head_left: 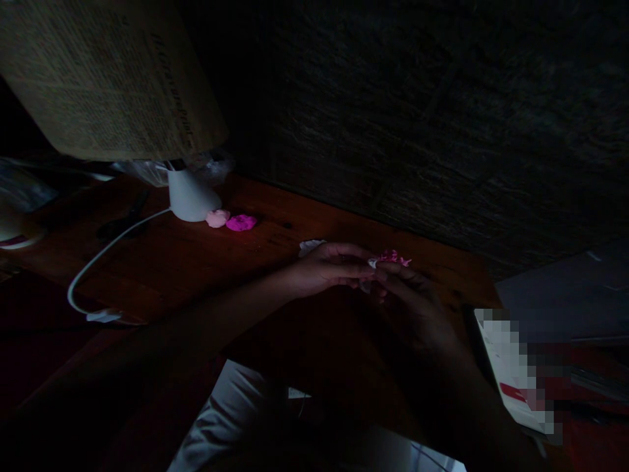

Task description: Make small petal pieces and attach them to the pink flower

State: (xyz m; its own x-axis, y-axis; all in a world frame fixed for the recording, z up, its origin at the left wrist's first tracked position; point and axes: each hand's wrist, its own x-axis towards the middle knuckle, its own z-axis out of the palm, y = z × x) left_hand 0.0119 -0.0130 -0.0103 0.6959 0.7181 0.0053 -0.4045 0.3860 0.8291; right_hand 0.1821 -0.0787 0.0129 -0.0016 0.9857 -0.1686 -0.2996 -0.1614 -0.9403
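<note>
In the dim head view, my left hand [331, 267] and my right hand [417, 303] meet over the wooden table. Their fingertips pinch together on a small white piece [372, 263], which looks like modelling clay. Just behind my right fingers shows a pink, frilly piece [394, 257]; whether it touches the fingers I cannot tell. A white lump [310, 246] lies behind my left hand, partly covered by it. Farther left, a pale pink clay lump [217, 218] rests beside a bright pink clay lump [241, 223].
A lamp with a newsprint shade [122, 78] and white base [191, 195] stands at the left, its white cable [93, 262] looping over the table [196, 259]. A phone-like device [511, 373], partly pixelated, is at the right. The dark textured wall [393, 118] borders the back.
</note>
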